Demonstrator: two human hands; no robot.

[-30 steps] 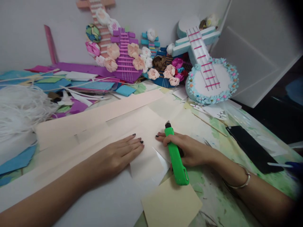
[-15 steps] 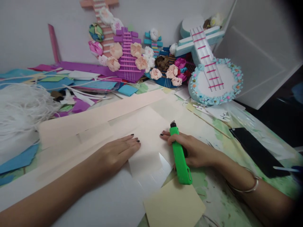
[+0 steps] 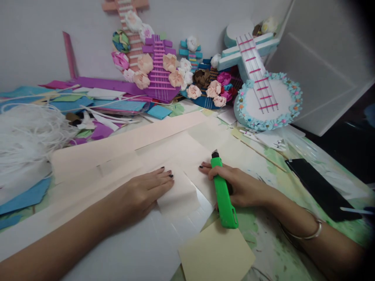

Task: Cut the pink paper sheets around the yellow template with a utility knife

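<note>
Card (image 3: 216, 251), yellow, nearest, lying on the green-patterned table (image 3: 281, 253). To its left, white sheet (image 3: 125, 246), glossy toward its far right corner. Pink paper (image 3: 189, 154) overlaps the sheet in mid-table, ahead of the person, its near part slightly curled.

Left hand (image 3: 146, 189): palm down on the paper, fingers extended and close together, nails dark. Right hand (image 3: 238, 189): thumb side wrapped round a green cutter (image 3: 224, 197), other fingertips resting on the paper's right part. Cutter slants, butt end over the card, a short blade showing at the far end; cannot tell whether the blade touches paper. Bangle (image 3: 318, 230) on the right wrist.

Right of the right hand, black slab (image 3: 320, 189); farther in, thin stick (image 3: 262, 155). Far left, heap of white cord (image 3: 29, 136), blue sheet (image 3: 27, 197) partly under it. Behind the cord, coloured scraps (image 3: 67, 98) in layers.

Farthest, model guitars along the wall (image 3: 199, 17): purple one (image 3: 159, 74) with paper flowers (image 3: 175, 78), pale blue one (image 3: 269, 97) at right, its round body edged with small blossoms.
</note>
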